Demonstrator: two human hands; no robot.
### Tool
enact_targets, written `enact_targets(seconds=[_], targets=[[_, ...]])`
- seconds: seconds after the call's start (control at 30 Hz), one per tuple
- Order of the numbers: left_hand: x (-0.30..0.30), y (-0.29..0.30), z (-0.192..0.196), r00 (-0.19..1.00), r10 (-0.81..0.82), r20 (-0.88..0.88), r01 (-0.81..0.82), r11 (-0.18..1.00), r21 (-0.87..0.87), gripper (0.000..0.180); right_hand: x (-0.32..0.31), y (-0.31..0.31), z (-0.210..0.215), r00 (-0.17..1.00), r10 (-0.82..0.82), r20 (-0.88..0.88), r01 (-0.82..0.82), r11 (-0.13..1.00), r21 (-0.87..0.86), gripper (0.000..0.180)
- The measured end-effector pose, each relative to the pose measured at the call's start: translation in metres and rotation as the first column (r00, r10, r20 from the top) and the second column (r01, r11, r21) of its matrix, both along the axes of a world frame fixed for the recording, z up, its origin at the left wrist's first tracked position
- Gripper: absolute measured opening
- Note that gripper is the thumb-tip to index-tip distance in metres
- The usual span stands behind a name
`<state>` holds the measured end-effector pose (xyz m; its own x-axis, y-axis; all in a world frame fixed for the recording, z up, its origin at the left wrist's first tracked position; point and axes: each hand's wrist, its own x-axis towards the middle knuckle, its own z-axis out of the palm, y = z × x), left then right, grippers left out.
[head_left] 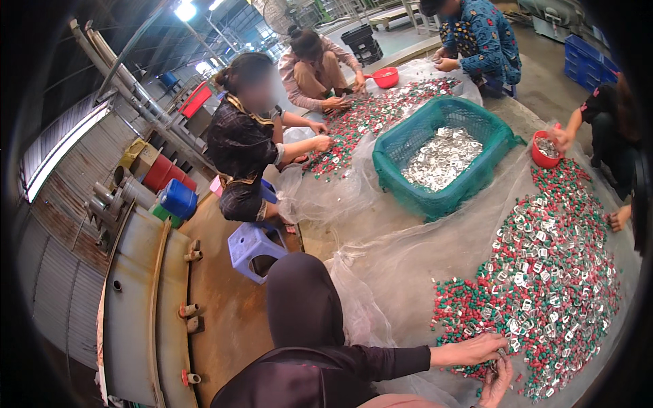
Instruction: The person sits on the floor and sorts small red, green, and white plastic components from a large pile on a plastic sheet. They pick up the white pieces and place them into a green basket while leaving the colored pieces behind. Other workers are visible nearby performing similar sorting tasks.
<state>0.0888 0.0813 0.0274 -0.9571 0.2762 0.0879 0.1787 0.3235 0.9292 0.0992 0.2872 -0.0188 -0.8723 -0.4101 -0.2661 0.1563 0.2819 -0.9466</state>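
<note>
At the lower right, my left hand (478, 349) and my right hand (498, 382) meet over the near edge of a spread pile. Their fingers are closed and drawn together at the tips. Something small and greyish shows between them, too small to make out. The pile mixes small red and green pellets (457, 306) with flat silvery metal buckles (544, 272) that have slots in them. It lies on a clear plastic sheet (401, 272) and reaches away along the right side.
A blue-green basket (388, 173) lined with green netting holds silvery metal pieces (445, 158). Several people crouch around, some working at a second pile (381, 112). Red bowls (546, 149) stand by both piles. A lilac plastic stool (253, 248) and a metal tank (146, 306) are at left.
</note>
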Motion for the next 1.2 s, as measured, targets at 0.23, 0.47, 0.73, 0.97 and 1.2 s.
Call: enact_targets(seconds=[0.23, 0.47, 0.73, 0.97, 1.2], targets=[[-0.009, -0.031, -0.005, 0.97, -0.058, 0.238, 0.046, 0.997, 0.055, 0.024, 0.007, 0.003, -0.003, 0.952, -0.306, -0.011, 0.305, 0.95, -0.064, 0.045], [-0.001, -0.012, -0.011, 0.941, -0.068, 0.332, -0.124, 0.842, 0.525, 0.028, -0.017, -0.026, 0.027, 0.842, -0.286, 0.458, 0.437, 0.859, -0.266, 0.027], [-0.013, -0.021, -0.036, 0.978, 0.187, 0.087, -0.19, 0.982, 0.019, 0.022, -0.008, -0.056, 0.027, 0.805, -0.246, 0.54, 0.416, 0.883, -0.218, 0.013], [-0.017, -0.037, -0.043, 0.869, -0.09, 0.486, -0.103, 0.929, 0.357, 0.02, -0.001, -0.044, 0.012, 0.697, -0.201, 0.689, 0.561, 0.75, -0.349, 0.013], [-0.017, -0.039, -0.007, 0.707, -0.478, 0.52, -0.029, 0.716, 0.698, 0.024, -0.016, -0.037, 0.013, 0.654, -0.238, 0.718, 0.714, 0.507, -0.482, 0.02]])
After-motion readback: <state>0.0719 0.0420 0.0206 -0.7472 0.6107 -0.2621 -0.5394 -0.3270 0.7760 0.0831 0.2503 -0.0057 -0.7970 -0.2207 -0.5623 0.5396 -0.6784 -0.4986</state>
